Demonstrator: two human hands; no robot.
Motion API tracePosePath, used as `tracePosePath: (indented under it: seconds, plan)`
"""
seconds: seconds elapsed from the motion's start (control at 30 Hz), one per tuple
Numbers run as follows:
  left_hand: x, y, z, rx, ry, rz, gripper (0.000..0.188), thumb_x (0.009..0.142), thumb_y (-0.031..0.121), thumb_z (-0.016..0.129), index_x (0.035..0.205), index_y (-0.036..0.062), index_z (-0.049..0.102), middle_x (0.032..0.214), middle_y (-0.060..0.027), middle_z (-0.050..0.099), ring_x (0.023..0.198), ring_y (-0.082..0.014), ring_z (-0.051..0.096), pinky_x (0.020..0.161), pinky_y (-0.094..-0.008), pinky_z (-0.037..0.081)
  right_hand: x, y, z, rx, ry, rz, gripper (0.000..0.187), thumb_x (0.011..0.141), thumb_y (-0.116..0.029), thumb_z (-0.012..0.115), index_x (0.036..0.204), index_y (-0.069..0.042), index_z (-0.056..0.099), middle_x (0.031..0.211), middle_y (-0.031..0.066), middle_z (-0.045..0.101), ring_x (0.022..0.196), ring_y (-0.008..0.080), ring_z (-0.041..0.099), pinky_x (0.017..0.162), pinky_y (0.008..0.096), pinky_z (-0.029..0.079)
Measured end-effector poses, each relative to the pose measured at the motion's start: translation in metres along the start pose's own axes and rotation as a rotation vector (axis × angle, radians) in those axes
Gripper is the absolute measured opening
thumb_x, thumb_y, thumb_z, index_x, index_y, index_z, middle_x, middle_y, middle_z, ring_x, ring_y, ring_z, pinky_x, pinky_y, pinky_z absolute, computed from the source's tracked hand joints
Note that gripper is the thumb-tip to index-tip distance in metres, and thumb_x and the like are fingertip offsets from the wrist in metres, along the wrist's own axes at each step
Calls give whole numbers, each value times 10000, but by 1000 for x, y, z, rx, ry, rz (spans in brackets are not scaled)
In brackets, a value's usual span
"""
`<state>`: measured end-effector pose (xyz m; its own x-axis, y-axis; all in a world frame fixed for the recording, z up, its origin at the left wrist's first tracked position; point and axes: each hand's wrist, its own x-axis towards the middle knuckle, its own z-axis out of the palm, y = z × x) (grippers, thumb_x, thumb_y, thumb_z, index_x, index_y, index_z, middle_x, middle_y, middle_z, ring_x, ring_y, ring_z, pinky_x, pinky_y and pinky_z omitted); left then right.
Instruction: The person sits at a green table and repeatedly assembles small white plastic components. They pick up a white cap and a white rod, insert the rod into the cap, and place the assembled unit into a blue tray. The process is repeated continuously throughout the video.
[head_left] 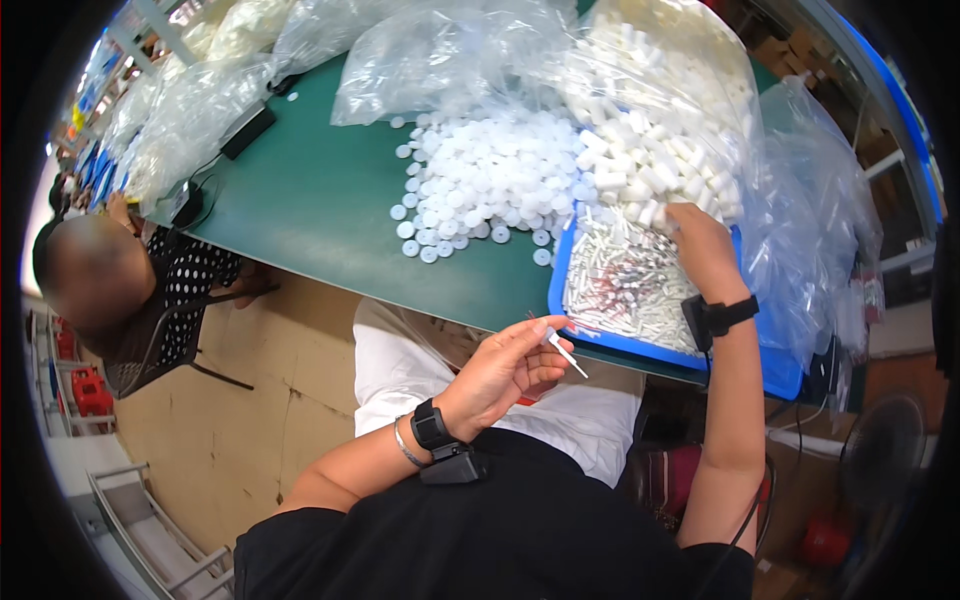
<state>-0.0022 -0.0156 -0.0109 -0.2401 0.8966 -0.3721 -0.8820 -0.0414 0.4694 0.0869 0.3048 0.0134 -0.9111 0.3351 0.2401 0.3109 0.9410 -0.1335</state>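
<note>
In the head view, a small white piece with a thin stem (569, 358) is pinched between the thumb and the index finger of the left hand (495, 380), and it is held in front of the near edge of the green table (325, 190), with the stem pointed down and to the right. The other fingers of this hand are loosely curled. The right hand (706, 255) is reached over the blue tray (556, 285), and its fingertips are placed at the lower edge of the heap of white cylinders (660, 165); whether a cylinder is pinched by this grip cannot be told, because the fingertips are partly hidden. The tray is filled with many slim white parts (620, 280), among which some reddish bits are seen. The upper part of the cylinder heap is covered by clear plastic. To the left of the cylinders, a wide pile of whitish round discs (490, 180) is spread on the table, and behind it a clear plastic bag (430, 65) is laid. A dark strap is worn on each wrist. At the left, a chair (150, 350) is occupied by another person (190, 255) in dotted clothing.
</note>
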Motion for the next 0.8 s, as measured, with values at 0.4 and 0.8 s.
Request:
tracePosePath:
  seconds: [0.4, 0.8]
  plan:
    - [0, 5, -5, -15, -44, 77, 380, 1024, 306, 477, 1238, -3, 530, 1045, -81, 634, 894, -119, 639, 810, -244, 553, -9, 3, -7, 20, 56, 83, 228, 887, -85, 596, 1089, -2, 531, 924, 203, 624, 816, 387, 599, 714, 424, 486]
    - [-3, 1, 15, 367, -355, 277, 278, 1033, 187, 464, 1210, -7, 555, 1091, -40, 611, 913, -93, 596, 831, -260, 515, -108, -158, -28, 1157, -171, 356, 190, 954, -72, 563, 1096, 44, 618, 785, 34, 633, 639, 92, 591, 566, 228, 490]
